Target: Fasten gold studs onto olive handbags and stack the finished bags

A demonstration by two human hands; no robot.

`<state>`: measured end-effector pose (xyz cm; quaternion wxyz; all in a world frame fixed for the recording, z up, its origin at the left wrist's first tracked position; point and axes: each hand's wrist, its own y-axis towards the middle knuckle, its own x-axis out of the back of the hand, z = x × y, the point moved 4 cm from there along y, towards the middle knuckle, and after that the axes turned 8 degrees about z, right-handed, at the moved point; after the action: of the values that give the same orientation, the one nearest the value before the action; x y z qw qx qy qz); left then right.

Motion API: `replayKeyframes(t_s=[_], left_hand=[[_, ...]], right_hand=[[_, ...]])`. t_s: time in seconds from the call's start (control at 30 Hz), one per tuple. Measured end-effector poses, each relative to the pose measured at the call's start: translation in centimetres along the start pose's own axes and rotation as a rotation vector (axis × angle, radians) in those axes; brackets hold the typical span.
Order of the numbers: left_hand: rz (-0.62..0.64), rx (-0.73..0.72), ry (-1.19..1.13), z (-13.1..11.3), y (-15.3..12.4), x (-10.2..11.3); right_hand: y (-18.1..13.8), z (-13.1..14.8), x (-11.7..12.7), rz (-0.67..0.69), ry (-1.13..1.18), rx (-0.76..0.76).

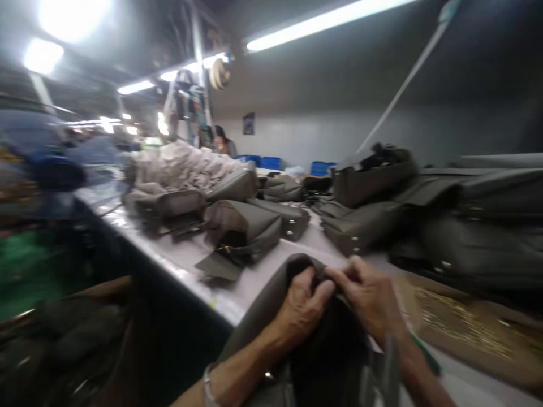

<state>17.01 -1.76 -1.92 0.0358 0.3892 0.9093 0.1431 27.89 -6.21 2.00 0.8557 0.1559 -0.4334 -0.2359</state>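
A dark olive-grey bag is upright in front of me, its opening facing up. My left hand is closed on the bag's upper edge, with the thumb and fingers pinching the fabric. Close beside it, my right hand pinches the same edge between thumb and fingertips. Whether a small part sits between the fingertips is too blurred to tell. To the right of my right hand lies a brown cardboard tray holding many small gold-coloured metal pieces.
Similar dark bags lie on the long pale table, one bag just ahead and a stack at right. A heap of beige fabric stands farther back. A box of dark items is at lower left. Another person is behind the heap.
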Motion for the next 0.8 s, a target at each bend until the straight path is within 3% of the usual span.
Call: replayKeyframes(t_s=[0.13, 0.27, 0.4, 0.6, 0.8], left_hand=[[0.129, 0.036, -0.054, -0.2, 0.8, -0.7], [0.264, 0.223, -0.138, -0.4, 1.1, 0.6], [0.343, 0.278, -0.169, -0.4, 1.9, 1.4], [0.495, 0.254, -0.168, -1.0, 2.5, 1.3], [0.526, 0.157, 0.018, -4.5, 1.9, 4.2]], right_hand=[[-0.7, -1.5, 1.5, 0.036, 0.082, -0.097], [-1.4, -0.5, 2.9, 0.080, 0.118, -0.074], [-2.9, 0.7, 5.3, 0.193, 0.031, -0.119], [-3.9, 0.8, 5.5, 0.502, -0.186, -0.236], [-4.0, -0.8, 4.3, 0.579, -0.121, -0.216]])
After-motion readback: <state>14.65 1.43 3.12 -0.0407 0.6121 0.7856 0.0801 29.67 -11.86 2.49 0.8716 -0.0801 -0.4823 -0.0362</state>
